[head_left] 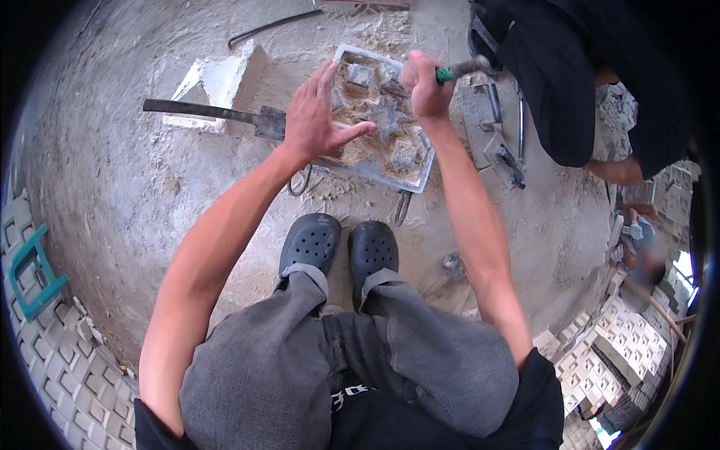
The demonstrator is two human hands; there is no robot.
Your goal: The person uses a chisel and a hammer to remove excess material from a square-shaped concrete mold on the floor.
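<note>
A shallow metal mould [426,171] lies on the floor in front of my feet, with raised square and star shapes and sandy powder inside. Over its left side hovers or rests my left hand [316,116], fingers stretched and thumb apart, holding nothing; whether it touches the mould I cannot tell. My right hand [426,86] is closed round a tool with a green-banded handle [446,75] at the mould's far right corner; my fist mostly hides its working end. Beside my left hand lies a flat metal tool with a long dark handle [199,110], its blade partly behind that hand.
A broken white block [221,84] and a bent rod [274,25] lie far left. Small tools [495,105] and a dusty brush-like piece [508,163] lie right, near a person in dark clothes [551,82]. A teal stool [34,274] and stacked patterned blocks [630,345] stand around.
</note>
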